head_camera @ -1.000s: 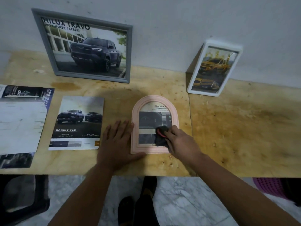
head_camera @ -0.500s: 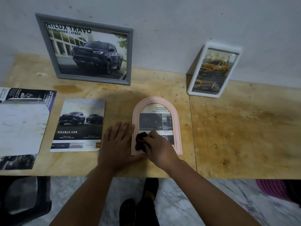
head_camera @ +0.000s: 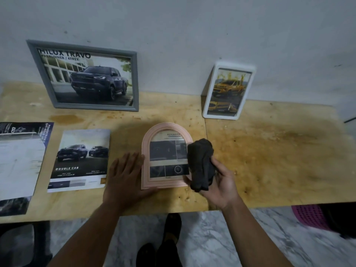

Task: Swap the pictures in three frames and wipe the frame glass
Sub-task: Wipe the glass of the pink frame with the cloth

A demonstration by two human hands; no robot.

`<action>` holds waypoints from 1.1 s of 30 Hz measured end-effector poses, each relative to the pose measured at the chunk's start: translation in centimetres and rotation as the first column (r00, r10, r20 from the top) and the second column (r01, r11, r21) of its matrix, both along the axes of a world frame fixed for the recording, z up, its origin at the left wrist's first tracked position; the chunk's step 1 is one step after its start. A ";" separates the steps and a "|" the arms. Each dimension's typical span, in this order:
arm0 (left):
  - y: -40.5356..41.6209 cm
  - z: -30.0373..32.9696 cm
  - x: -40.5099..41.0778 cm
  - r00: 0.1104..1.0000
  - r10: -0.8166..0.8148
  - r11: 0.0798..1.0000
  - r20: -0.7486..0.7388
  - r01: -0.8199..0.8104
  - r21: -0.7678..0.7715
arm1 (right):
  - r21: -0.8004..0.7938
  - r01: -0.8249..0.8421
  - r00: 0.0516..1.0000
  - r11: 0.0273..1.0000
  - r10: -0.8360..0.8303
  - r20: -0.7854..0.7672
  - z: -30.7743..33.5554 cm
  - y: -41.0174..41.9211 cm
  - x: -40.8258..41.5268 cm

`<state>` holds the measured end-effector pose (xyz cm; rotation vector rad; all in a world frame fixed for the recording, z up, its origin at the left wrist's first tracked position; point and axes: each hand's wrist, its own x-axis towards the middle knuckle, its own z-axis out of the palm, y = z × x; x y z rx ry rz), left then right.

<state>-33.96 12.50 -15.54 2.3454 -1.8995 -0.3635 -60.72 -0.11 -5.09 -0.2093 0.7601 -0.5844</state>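
the arched pink frame lies flat on the stained plywood table. the left hand rests beside its left edge, fingers pressed together; the right hand grips a crumpled dark cloth over its right edge.

It looks like a room in a home: a stained plywood table stands against a plain grey wall, over a marble floor, beside a pink basket.
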 end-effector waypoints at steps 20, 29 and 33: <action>-3.3 5.4 -2.6 0.972 0.188 0.861 -0.140 -0.094 0.499 | -0.131 -0.287 0.564 0.949 0.057 -0.823 -0.1 -6.9 -10.5; -1.6 6.7 -4.8 0.944 0.286 0.804 -0.165 -0.143 0.577 | 0.039 -0.780 -0.175 0.624 -0.158 -0.972 -2.9 -5.2 -11.9; -1.4 7.4 -4.6 0.927 0.324 0.814 -0.189 -0.171 0.555 | -0.104 -0.811 -0.169 0.576 -0.401 -0.901 -0.9 -4.5 -10.4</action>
